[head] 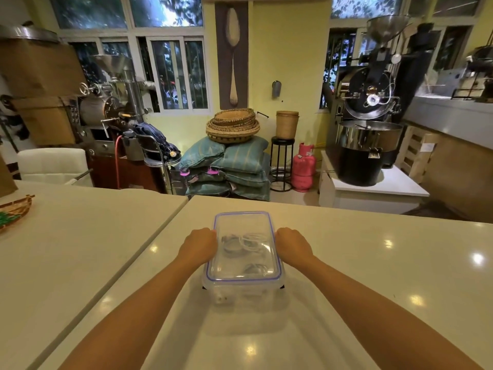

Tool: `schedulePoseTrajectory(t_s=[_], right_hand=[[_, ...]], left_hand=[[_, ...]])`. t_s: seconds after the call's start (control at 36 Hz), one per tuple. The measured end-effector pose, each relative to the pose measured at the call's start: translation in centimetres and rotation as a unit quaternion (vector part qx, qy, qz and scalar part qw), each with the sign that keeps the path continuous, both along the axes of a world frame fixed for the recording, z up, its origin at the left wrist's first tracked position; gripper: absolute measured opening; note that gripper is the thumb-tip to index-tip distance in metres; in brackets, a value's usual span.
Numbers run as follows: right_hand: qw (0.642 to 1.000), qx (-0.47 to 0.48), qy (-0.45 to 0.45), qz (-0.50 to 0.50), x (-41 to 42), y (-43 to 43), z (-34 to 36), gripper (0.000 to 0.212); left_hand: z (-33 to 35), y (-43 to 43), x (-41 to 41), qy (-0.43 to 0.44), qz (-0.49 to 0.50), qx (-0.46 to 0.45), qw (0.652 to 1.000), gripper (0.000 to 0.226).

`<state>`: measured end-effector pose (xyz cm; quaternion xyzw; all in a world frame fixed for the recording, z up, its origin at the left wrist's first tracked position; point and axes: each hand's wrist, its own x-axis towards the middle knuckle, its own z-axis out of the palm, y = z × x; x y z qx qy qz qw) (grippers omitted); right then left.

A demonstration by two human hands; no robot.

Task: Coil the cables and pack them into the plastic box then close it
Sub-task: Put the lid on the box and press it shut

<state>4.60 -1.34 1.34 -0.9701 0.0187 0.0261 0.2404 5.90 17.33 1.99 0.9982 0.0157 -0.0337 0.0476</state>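
Note:
A clear plastic box (241, 291) stands on the cream table in front of me, its transparent lid (234, 225) with a blue seal lying on top. Through the lid I see coiled cables (252, 243), white and dark, inside. My left hand (198, 243) is curled against the box's left long side at the lid edge. My right hand (292, 243) is curled against the right side in the same way. Both hands press on the side clasps, which the fingers hide.
The cream table (373, 276) stretches wide on both sides of the box; a seam joins a second table (80, 249) at left. A woven basket (14, 209) sits at the far left edge. Sacks, a pink gas cylinder (302, 168) and roasting machines stand beyond.

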Motion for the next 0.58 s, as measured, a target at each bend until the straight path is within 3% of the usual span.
schedulePoseTrajectory(t_s=[0.08,0.22,0.42,0.53,0.58], right_hand=[[1.0,-0.014,0.006,-0.003,0.2,0.1,-0.2,0.016],[0.999,-0.029,0.01,-0.02,0.4,0.4,-0.7,0.037],[0.999,-0.034,0.017,-0.01,0.6,0.5,-1.1,0.011],[0.999,-0.049,0.02,-0.008,0.5,0.3,-0.8,0.032],[0.998,-0.057,0.03,0.003,0.6,0.2,-0.6,0.024]], left_hand=[[0.1,-0.1,0.3,0.003,-0.007,0.017,1.0,0.029],[-0.5,0.0,0.7,0.027,-0.006,0.027,0.999,0.028],[-0.9,0.2,0.7,0.004,0.007,-0.012,1.0,0.023],[-0.7,0.2,0.5,0.001,-0.003,0.019,1.0,0.022],[-0.5,0.2,0.5,-0.001,-0.007,0.046,0.999,0.021]])
